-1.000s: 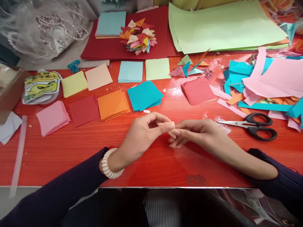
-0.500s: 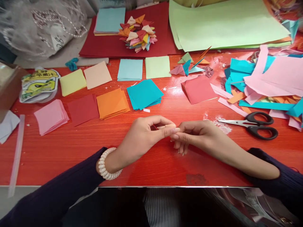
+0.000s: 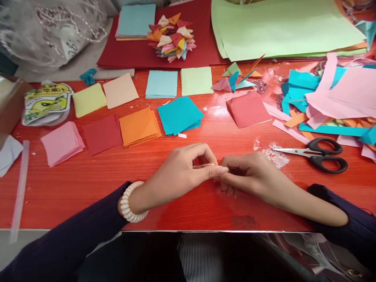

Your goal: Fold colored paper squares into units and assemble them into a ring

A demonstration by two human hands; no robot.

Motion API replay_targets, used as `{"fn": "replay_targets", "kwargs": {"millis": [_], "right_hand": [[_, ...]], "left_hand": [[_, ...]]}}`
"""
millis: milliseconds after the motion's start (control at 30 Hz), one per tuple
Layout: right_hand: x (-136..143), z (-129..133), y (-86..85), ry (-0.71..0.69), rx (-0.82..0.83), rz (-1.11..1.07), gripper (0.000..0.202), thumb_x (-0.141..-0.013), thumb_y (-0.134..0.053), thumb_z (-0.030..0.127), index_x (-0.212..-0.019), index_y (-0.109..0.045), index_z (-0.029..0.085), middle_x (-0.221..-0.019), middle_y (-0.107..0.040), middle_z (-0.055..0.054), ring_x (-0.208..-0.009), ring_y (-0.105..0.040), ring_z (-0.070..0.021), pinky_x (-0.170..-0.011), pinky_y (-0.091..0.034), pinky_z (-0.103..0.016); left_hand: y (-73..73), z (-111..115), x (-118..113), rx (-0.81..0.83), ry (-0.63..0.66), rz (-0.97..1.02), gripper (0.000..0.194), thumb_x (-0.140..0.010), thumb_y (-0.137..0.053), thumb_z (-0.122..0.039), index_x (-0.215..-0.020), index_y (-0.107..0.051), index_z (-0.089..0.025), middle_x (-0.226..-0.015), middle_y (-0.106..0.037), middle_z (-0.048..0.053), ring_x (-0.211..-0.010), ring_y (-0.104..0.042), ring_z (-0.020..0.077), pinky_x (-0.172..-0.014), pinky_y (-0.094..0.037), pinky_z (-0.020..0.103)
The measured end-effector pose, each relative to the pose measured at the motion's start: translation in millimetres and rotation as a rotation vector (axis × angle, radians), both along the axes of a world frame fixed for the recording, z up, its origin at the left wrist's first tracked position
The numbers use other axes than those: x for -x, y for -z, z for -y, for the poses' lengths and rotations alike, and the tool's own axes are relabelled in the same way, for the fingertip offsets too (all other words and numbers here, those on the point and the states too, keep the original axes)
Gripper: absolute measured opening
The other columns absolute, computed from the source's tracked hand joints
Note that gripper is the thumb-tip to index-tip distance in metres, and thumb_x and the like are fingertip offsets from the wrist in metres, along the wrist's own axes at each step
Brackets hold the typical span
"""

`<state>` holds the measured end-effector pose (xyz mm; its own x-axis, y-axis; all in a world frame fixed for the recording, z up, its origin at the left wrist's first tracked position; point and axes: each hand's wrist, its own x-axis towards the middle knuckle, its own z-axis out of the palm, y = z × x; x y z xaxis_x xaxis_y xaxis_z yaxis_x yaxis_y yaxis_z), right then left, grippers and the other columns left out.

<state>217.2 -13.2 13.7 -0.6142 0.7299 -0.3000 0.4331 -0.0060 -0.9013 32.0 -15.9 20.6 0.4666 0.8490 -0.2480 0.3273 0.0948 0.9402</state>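
Observation:
My left hand (image 3: 188,168) pinches a small pale folded paper (image 3: 202,166) between thumb and fingers; only a thin edge of it shows. My right hand (image 3: 252,170) meets it from the other side, thumb and fingertips closed at the same small piece, which the fingers mostly hide. Both hands are just above the red table (image 3: 188,211), near its front edge. Beyond them lie a teal paper stack (image 3: 180,115) and a folded red paper (image 3: 248,109). Black-handled scissors (image 3: 317,152) rest to the right of my right hand.
Square paper stacks, orange (image 3: 139,127), red (image 3: 102,134) and pink (image 3: 62,143), lie at left. A ring of folded paper (image 3: 172,37) stands at the back beside large green sheets (image 3: 288,29). Paper scraps (image 3: 337,94) are heaped at right; a plastic strip (image 3: 20,188) crosses the left edge.
My left thumb has slid slightly to the right over the right fingertips, and the fingers of both hands have shifted around the small paper. Everything on the table stays in place.

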Motion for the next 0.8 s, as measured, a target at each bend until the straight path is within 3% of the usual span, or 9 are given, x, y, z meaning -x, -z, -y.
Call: {"fn": "replay_targets", "kwargs": {"millis": [433,567,700,800], "right_hand": [[0.6,2.5,0.2,-0.083,-0.215,0.065,0.024,-0.085,-0.049,0.027,-0.063,-0.051,0.017,-0.049,-0.052,0.005,-0.041,-0.044,-0.0051,-0.042,-0.031,-0.019],[0.6,1.0,0.4,-0.059,-0.063,-0.013,0.022,-0.086,-0.05,0.032,-0.069,-0.054,0.018,-0.053,-0.055,0.005,-0.045,-0.05,-0.006,-0.044,-0.035,-0.018],[-0.4,-2.7,-0.5,-0.04,0.162,-0.129,0.022,-0.086,-0.05,0.036,-0.079,-0.059,0.018,-0.067,-0.063,0.001,-0.061,-0.061,-0.0096,-0.059,-0.045,-0.02],[-0.5,-4.8,-2.3,0.019,0.266,-0.165,0.024,-0.084,-0.053,0.037,-0.076,-0.059,0.016,-0.068,-0.063,-0.001,-0.06,-0.061,-0.0107,-0.059,-0.047,-0.022]], "left_hand": [[1.5,6.2,-5.6,-0.235,-0.005,-0.124,0.023,-0.081,-0.059,-0.023,-0.063,-0.047,-0.015,-0.062,-0.047,-0.005,-0.059,-0.044,0.0055,-0.054,-0.034,0.018],[3.5,7.1,-4.8,-0.244,-0.057,-0.117,0.027,-0.084,-0.056,-0.025,-0.061,-0.044,-0.015,-0.059,-0.047,-0.005,-0.056,-0.043,0.0057,-0.053,-0.033,0.019],[4.7,4.8,-2.7,-0.109,-0.092,-0.061,0.026,-0.085,-0.054,-0.034,-0.066,-0.047,-0.017,-0.061,-0.053,-0.005,-0.056,-0.046,0.0071,-0.052,-0.034,0.02],[1.9,0.9,-0.4,-0.031,-0.078,-0.014,0.026,-0.087,-0.049,-0.039,-0.074,-0.054,-0.017,-0.07,-0.058,-0.003,-0.064,-0.05,0.0078,-0.058,-0.038,0.02]]}}
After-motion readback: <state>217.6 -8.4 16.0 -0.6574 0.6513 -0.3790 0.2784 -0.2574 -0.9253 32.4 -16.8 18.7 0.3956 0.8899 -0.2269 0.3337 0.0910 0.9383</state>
